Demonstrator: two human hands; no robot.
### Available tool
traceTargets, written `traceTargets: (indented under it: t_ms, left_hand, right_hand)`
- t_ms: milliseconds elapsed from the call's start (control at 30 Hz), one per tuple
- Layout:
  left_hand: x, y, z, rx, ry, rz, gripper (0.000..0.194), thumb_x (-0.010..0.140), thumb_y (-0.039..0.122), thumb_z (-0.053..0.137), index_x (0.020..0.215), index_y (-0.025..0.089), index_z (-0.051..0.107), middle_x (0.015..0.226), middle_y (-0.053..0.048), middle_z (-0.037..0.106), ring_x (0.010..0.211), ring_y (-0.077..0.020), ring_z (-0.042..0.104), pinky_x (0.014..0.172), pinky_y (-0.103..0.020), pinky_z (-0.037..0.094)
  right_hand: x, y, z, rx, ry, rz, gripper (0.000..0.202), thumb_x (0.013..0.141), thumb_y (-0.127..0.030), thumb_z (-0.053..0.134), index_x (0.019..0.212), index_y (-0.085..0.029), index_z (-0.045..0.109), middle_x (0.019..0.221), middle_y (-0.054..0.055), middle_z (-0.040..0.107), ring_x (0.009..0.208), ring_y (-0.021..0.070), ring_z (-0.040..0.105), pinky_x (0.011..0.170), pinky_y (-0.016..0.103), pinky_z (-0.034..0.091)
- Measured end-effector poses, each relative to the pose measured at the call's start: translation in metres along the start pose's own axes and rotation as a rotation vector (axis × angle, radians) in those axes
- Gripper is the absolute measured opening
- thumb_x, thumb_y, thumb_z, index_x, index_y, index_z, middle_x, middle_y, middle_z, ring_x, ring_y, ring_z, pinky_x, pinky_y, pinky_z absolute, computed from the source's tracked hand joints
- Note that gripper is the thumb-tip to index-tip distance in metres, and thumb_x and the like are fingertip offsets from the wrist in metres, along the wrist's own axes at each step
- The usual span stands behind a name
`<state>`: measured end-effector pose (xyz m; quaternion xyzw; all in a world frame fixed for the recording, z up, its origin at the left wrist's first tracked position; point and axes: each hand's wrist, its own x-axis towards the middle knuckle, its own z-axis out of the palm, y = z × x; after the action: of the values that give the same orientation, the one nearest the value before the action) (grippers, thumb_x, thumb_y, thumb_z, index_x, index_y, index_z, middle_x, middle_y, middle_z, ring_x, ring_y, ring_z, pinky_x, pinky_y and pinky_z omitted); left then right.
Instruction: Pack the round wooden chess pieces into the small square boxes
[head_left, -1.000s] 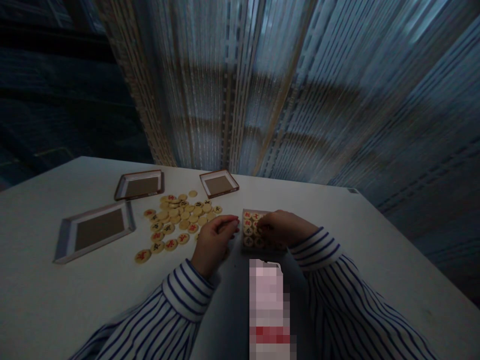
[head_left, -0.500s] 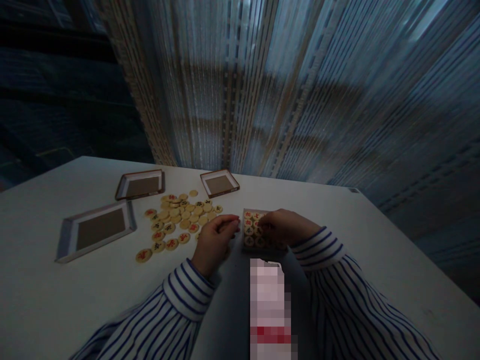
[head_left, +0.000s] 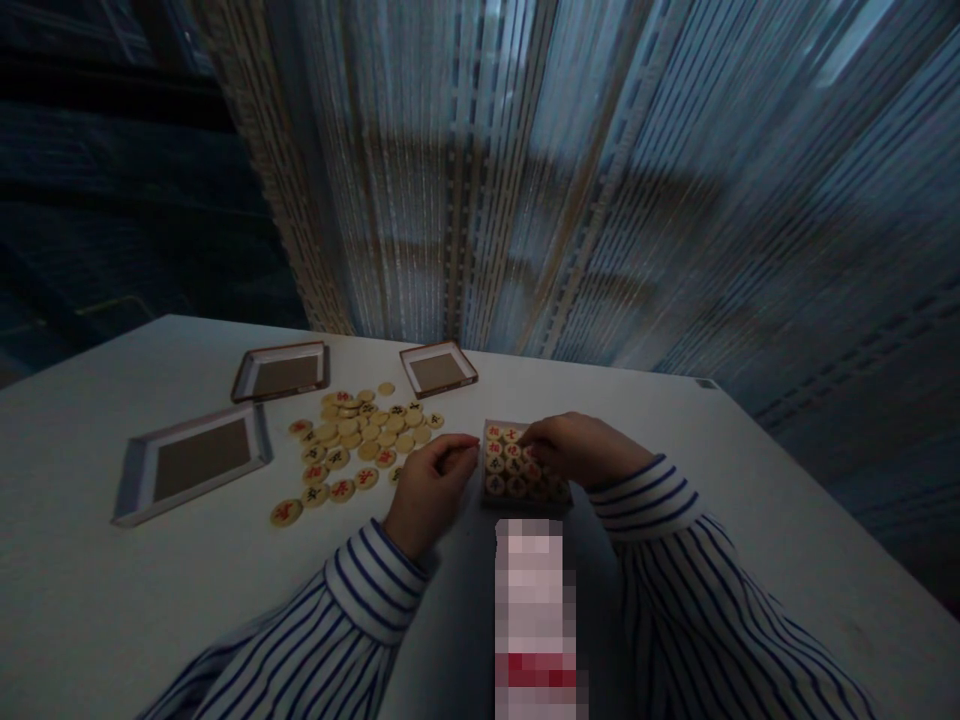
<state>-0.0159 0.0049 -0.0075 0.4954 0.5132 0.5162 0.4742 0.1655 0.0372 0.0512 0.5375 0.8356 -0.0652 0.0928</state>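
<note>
A small box (head_left: pixel 525 500) on the table holds rows of round xiangqi pieces (head_left: pixel 514 484) with red and black characters. Over its right part is my right hand (head_left: pixel 581 448), its fingers bent down onto the pieces; whether it grips one is hidden. To the left of the box my left hand (head_left: pixel 433 490) is closed, thumb and forefinger together near the box's left edge, and what it may hold cannot be made out. Left of that hand, many loose pieces (head_left: pixel 349 425) lie scattered and partly piled, some with characters up, some blank.
Three shallow trays or lids rest on the white table (head_left: pixel 600 395): a large one (head_left: pixel 199 460) at left, another (head_left: pixel 281 370) behind it, a smaller one (head_left: pixel 439 370) at the back. A pixelated pale object (head_left: pixel 532 600) is in front. Curtains hang behind.
My right hand has shifted slightly right and up over the box, so more pieces in the middle rows show. My left hand has barely moved.
</note>
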Motion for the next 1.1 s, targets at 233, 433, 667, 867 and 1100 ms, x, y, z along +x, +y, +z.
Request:
traceTargets:
  t_ms: [233,433,667,867,1100]
  left_hand:
    - [-0.004,-0.003,0.000,0.143,-0.003,0.101,0.018,0.067,0.032,0.060,0.076,0.018,0.067,0.064,-0.002,0.064,0.060,-0.0161,0.058,0.054,-0.025,0.044]
    - [-0.002,-0.008,0.000,0.262,-0.003,0.282,0.013,0.070,0.027,0.057,0.074,0.019,0.066,0.072,-0.003,0.065,0.064,-0.0156,0.057,0.060,-0.026,0.044]
    - [-0.005,-0.010,0.000,0.439,-0.049,0.386,0.008,0.072,0.022,0.056,0.066,0.019,0.060,0.061,0.000,0.057,0.058,-0.0135,0.051,0.057,-0.024,0.040]
    - [-0.004,-0.010,0.000,0.507,-0.082,0.454,0.008,0.076,0.020,0.053,0.071,0.018,0.060,0.065,-0.001,0.057,0.060,-0.0136,0.052,0.057,-0.024,0.039]
    - [-0.005,-0.011,-0.001,0.520,-0.085,0.485,0.011,0.077,0.021,0.053,0.075,0.018,0.063,0.069,-0.002,0.062,0.063,-0.0137,0.055,0.059,-0.024,0.042]
  right_hand:
    - [-0.002,0.004,-0.002,-0.013,0.075,-0.004,0.031,0.081,-0.025,0.040,0.100,-0.022,0.064,0.099,0.008,0.067,0.090,0.0214,0.061,0.070,0.029,0.041]
    - [-0.005,0.004,-0.004,-0.005,0.122,-0.005,0.028,0.081,-0.023,0.040,0.096,-0.022,0.064,0.095,0.006,0.068,0.085,0.0190,0.061,0.067,0.027,0.039]
    - [-0.004,0.001,-0.005,0.005,0.161,-0.055,0.026,0.081,-0.023,0.041,0.093,-0.020,0.064,0.091,0.005,0.069,0.082,0.0185,0.061,0.065,0.026,0.038]
    - [-0.007,-0.004,-0.010,0.011,0.181,-0.072,0.026,0.082,-0.024,0.041,0.094,-0.020,0.064,0.091,0.005,0.069,0.081,0.0182,0.061,0.064,0.025,0.037]
    - [-0.012,-0.008,-0.014,-0.024,0.183,-0.074,0.026,0.084,-0.025,0.039,0.086,-0.019,0.064,0.082,0.005,0.069,0.075,0.0170,0.061,0.060,0.025,0.035]
